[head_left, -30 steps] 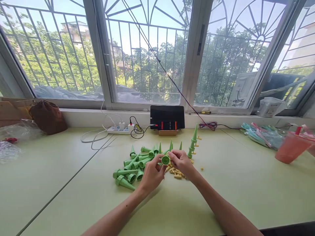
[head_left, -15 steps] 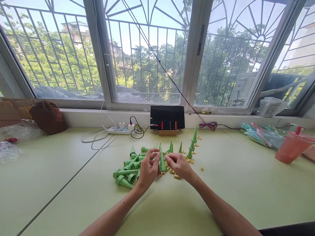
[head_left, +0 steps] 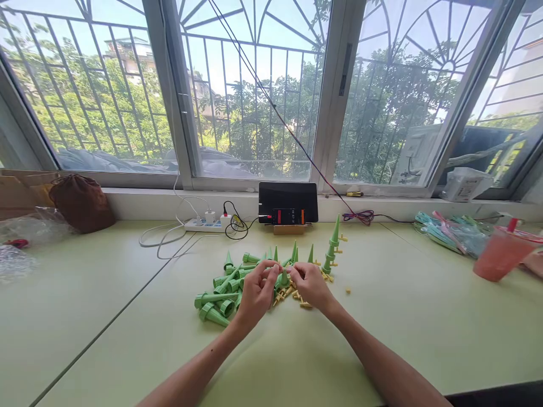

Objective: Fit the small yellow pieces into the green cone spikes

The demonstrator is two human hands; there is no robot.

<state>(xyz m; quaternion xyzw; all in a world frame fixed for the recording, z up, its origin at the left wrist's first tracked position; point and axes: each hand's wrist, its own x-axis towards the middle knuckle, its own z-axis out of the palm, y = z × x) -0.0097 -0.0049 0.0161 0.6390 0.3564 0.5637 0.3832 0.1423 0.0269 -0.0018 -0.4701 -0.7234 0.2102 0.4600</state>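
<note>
Between my two hands a green cone [head_left: 284, 277] is held, its tip now foreshortened. My left hand [head_left: 258, 288] pinches it from the left, and my right hand [head_left: 309, 284] has its fingers closed at its right side. A pile of green cones [head_left: 227, 285] lies to the left of my left hand. Small yellow pieces [head_left: 282, 295] are scattered under and between the hands. At the right, a stack of green cones [head_left: 331, 249] stands upright with yellow pieces sticking out of its side.
Behind the hands a phone [head_left: 288, 216] leans against a dark tablet [head_left: 288, 195]. A power strip [head_left: 207, 225] with cables is at the back left. A red cup [head_left: 504, 254] and plastic bags [head_left: 449, 234] are at the right, a brown pouch [head_left: 82, 203] at the left.
The green cone between my hands has tilted, so that it looks shorter and more of the yellow pieces below shows. Both hands have stayed in nearly the same place.
</note>
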